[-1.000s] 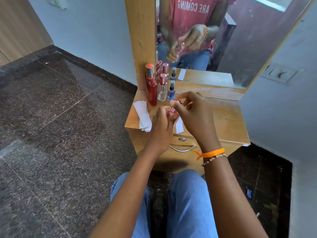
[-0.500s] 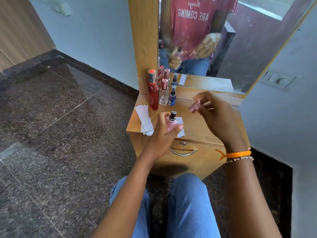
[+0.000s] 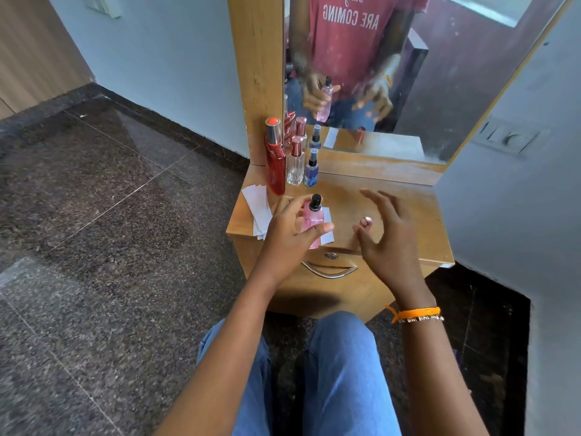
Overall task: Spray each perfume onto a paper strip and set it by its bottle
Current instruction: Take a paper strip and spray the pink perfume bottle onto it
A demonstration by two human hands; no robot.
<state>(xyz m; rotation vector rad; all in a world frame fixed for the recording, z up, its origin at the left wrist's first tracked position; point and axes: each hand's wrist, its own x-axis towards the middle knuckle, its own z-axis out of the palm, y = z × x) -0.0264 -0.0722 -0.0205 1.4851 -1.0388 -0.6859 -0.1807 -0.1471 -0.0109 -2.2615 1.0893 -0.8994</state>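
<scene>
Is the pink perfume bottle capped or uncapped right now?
Uncapped. The pink perfume bottle in the left hand shows its bare black nozzle; its cap stands on the table by the open right hand.

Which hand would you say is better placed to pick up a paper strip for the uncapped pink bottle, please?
The right hand, probably. It is open and empty, with the cap on the table beside it. The left hand is closed around the pink bottle, though it is nearer the paper strips.
</scene>
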